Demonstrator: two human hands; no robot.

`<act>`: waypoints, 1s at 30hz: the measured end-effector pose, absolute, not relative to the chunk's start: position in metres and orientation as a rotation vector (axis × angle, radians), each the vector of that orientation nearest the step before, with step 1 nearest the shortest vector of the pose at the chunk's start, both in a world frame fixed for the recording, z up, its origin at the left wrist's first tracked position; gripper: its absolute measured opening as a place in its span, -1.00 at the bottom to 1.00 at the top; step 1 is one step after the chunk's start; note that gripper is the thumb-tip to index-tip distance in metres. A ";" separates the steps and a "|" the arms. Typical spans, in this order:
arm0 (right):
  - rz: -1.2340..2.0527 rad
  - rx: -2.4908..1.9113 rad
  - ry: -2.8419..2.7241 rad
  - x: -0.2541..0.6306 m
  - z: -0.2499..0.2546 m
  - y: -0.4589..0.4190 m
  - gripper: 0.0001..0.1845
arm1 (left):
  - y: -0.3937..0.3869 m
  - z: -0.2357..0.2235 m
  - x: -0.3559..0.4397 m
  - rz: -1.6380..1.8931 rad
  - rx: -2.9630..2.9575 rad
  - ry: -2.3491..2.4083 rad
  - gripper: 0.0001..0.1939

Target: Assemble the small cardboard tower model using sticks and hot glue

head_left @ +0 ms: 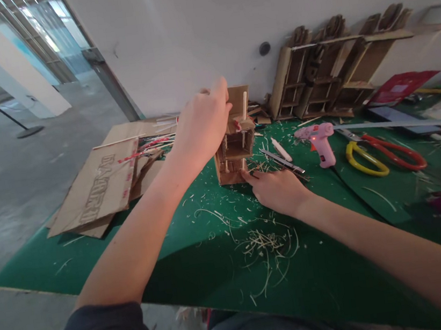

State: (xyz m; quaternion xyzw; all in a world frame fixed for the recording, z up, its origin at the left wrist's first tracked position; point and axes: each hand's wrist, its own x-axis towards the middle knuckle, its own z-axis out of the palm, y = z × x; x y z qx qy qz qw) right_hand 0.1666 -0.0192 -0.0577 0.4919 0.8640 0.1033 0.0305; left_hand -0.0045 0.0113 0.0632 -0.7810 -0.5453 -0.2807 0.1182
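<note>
A small cardboard model tower point(237, 149) stands on the green mat point(202, 275). My left hand point(202, 121) is closed round the top of the tower, gripping its upper cardboard piece. My right hand point(278, 190) rests on the mat at the tower's base, fingers curled near the wood shavings; what it holds, if anything, is hidden.
Flat cardboard sheets point(99, 186) lie at the left with thin sticks. A pink glue gun point(321, 141), a white glue stick point(281, 150), a metal blade point(283, 161) and red-and-yellow scissors point(381, 154) sit to the right. Cardboard shelf models point(326, 72) lean on the wall. Shavings point(266, 245) litter the mat.
</note>
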 end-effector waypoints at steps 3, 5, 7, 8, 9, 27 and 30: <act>0.264 1.547 2.657 0.167 -0.056 -0.016 -0.42 | 0.011 0.063 -0.005 -0.814 -2.281 -1.580 -0.83; 0.251 1.547 2.674 0.168 -0.058 -0.016 -0.43 | 0.011 0.063 -0.006 -0.813 -2.279 -1.549 -0.83; 0.290 1.540 2.727 0.172 -0.061 -0.018 -0.44 | 0.012 0.062 -0.006 -0.814 -2.278 -1.536 -0.83; 0.323 1.538 2.759 0.174 -0.064 -0.020 -0.45 | 0.013 0.062 -0.006 -0.815 -2.280 -1.535 -0.82; 0.358 1.548 2.785 0.177 -0.066 -0.022 -0.45 | 0.013 0.062 -0.006 -0.817 -2.281 -1.539 -0.82; 0.479 1.516 2.822 0.186 -0.066 0.009 -0.64 | 0.014 0.062 -0.006 -0.800 -2.281 -1.556 -0.82; 0.505 1.383 2.839 0.191 -0.060 0.003 -0.67 | 0.015 0.061 -0.006 -0.804 -2.288 -1.570 -0.82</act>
